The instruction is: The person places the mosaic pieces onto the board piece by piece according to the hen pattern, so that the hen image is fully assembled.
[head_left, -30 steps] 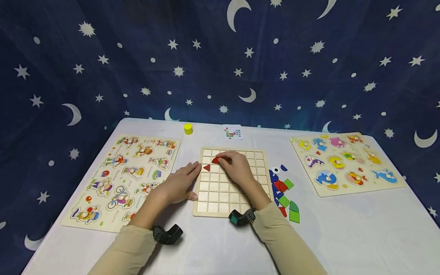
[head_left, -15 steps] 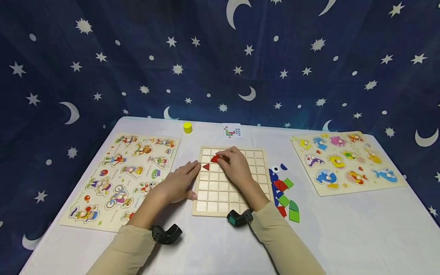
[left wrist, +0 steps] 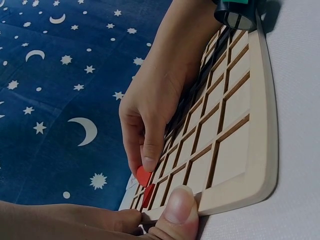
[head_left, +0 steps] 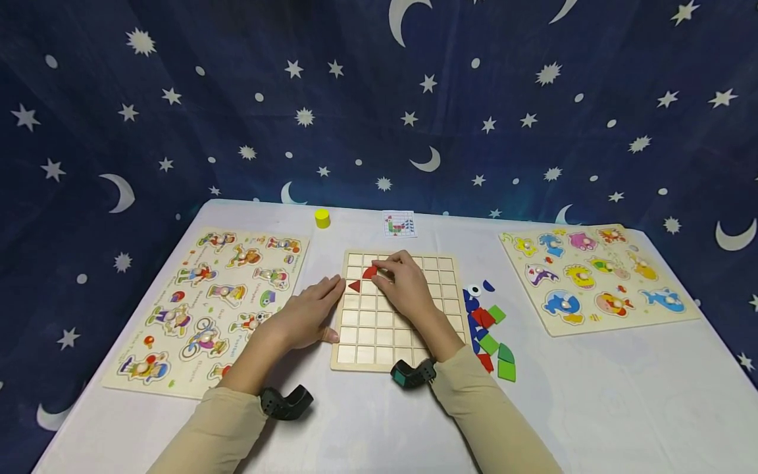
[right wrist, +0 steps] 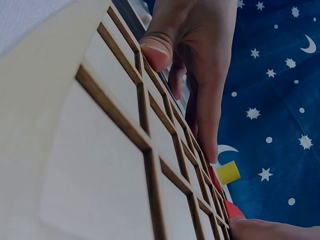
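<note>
- Head view: I log my right hand (head_left: 408, 284) pinching a red curved piece (head_left: 370, 272) on the grid board (head_left: 395, 340).
- Left hand (head_left: 304, 316): flat, steadying the board's edge.
- Placed: red triangle (head_left: 354, 286).
- Remaining: loose pieces (head_left: 490, 334) on the desk (head_left: 592, 395).

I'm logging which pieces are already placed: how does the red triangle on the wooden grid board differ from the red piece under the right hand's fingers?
The red triangle piece lies free in a cell of the wooden grid board; nothing touches it. The red curved-edge piece is pinched by the right hand. The triangle has straight edges; the other has one rounded side. The triangle sits nearer the left hand, one row closer to the person. Both are red and flat.
</note>
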Available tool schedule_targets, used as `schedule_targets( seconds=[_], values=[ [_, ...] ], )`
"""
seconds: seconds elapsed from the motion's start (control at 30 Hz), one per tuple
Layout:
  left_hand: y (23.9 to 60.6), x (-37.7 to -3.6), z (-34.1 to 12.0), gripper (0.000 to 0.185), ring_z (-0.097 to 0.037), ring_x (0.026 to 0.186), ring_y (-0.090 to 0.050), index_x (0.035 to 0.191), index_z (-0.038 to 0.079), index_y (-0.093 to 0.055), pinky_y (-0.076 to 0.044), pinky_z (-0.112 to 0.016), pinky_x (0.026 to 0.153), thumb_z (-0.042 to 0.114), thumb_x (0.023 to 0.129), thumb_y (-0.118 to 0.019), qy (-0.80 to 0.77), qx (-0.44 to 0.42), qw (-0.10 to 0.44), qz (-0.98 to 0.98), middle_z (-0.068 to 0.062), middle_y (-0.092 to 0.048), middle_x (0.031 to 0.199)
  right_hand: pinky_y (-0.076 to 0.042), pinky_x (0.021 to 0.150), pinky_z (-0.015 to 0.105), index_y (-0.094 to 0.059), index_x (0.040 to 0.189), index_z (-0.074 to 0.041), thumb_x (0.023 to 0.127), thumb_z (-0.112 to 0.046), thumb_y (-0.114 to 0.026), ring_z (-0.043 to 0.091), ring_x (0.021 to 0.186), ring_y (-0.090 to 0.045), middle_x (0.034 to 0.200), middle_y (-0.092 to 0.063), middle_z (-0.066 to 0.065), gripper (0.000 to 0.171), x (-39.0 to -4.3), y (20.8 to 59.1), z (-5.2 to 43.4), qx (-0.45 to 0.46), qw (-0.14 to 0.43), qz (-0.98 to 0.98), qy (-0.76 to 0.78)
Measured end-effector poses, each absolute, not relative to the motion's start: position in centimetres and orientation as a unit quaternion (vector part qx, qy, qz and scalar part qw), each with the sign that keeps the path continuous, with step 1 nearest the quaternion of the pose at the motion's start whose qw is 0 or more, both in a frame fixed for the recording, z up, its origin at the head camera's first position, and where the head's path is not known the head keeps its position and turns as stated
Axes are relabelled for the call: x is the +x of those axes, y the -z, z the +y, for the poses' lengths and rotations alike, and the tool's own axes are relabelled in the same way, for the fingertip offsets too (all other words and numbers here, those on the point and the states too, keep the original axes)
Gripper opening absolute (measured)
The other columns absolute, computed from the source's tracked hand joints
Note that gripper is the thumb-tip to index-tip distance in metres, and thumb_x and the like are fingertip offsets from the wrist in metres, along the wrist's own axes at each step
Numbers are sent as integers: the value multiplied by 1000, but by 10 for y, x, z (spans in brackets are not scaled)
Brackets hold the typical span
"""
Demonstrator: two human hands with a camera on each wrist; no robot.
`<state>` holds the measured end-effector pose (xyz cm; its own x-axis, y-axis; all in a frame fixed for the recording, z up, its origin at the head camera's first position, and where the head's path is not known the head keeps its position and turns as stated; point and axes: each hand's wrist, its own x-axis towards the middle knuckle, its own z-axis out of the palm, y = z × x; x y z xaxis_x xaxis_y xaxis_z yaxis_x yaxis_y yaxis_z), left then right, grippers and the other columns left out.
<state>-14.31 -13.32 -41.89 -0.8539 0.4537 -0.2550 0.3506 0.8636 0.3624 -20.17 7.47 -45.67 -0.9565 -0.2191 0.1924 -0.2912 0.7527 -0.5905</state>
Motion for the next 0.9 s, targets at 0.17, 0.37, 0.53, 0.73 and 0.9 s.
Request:
schedule_targets(
  seconds=[0.17,0.37,0.53,0.73,0.9],
  values=[
    [419,-143,-134,95,-38,144,-21,152,7,-20,-30,-63,106,39,78,-70,-154,214,166,950,-14,-17,159,-46,79,36,-67,121,-14,88,-25,-67,19,88,-53,109,-55,6,34,-202,457,75,143,52,-935,-320],
    [419,-143,-134,95,-38,144,-20,152,6,-20,-29,-63,107,39,78,-70,-155,218,163,950,-14,-17,159,-45,82,37,-65,123,-13,90,-26,-65,19,91,-52,108,-53,6,35,-203,457,75,148,44,-939,-306],
    [419,-143,-134,95,-37,145,-20,152,7,-19,-28,-62,107,39,78,-70,-155,214,167,950,-14,-16,159,-45,84,39,-63,125,-11,92,-26,-63,20,92,-52,108,-52,7,36,-203,457,75,160,42,-942,-291],
    [419,-143,-134,95,-38,144,-20,152,7,-19,-29,-62,107,39,78,-70,-151,213,170,950,-14,-16,159,-45,85,41,-63,125,-10,93,-23,-61,21,93,-53,108,-53,8,34,-202,458,76,178,55,-942,-279],
    [419,-143,-133,95,-37,145,-20,152,7,-19,-29,-63,107,39,78,-70,-151,213,169,950,-14,-16,159,-45,83,44,-65,123,-10,94,-18,-59,23,92,-56,108,-56,11,31,-202,459,77,196,83,-941,-261]
  ],
)
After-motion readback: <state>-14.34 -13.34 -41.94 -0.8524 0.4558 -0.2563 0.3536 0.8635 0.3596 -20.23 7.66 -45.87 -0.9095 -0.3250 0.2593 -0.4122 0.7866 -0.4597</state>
